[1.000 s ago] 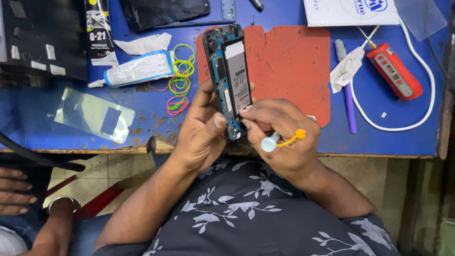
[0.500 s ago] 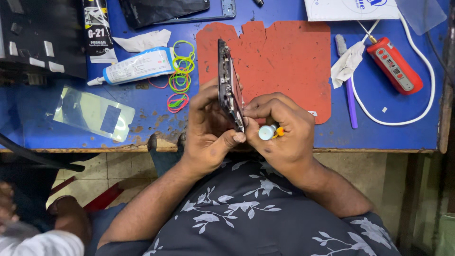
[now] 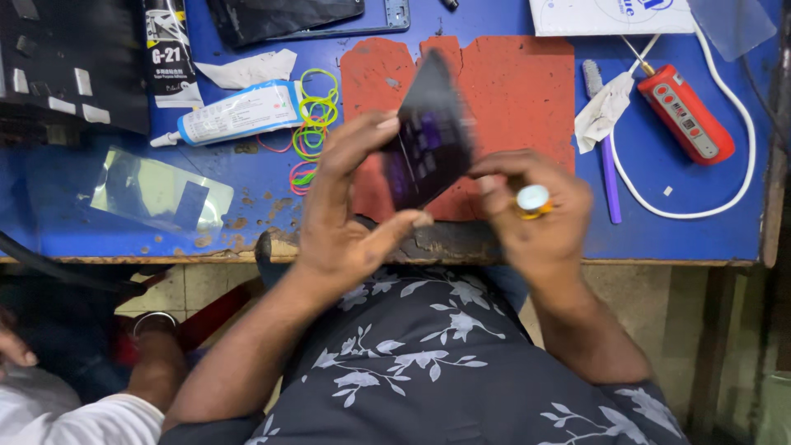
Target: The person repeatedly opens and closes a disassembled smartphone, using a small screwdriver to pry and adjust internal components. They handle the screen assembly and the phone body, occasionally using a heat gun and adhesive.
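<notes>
Meanwhile both hands, the left hand [image 3: 350, 222] and the right hand [image 3: 535, 218], are gripping the dark phone [image 3: 428, 140] tilted above the red mat [image 3: 519, 82], glue tube [image 3: 235, 111] lying unused far left, so reassembly looks unfinished.

A dark phone screen [image 3: 428, 136] sits tilted over the red mat, blurred. To its left on the blue table [image 3: 99, 239] lie a white-and-blue glue tube [image 3: 235, 114], a black-and-white glue package [image 3: 169, 49] and a clear screen protector [image 3: 161, 191]. A white package [image 3: 610, 16] lies top right.
</notes>
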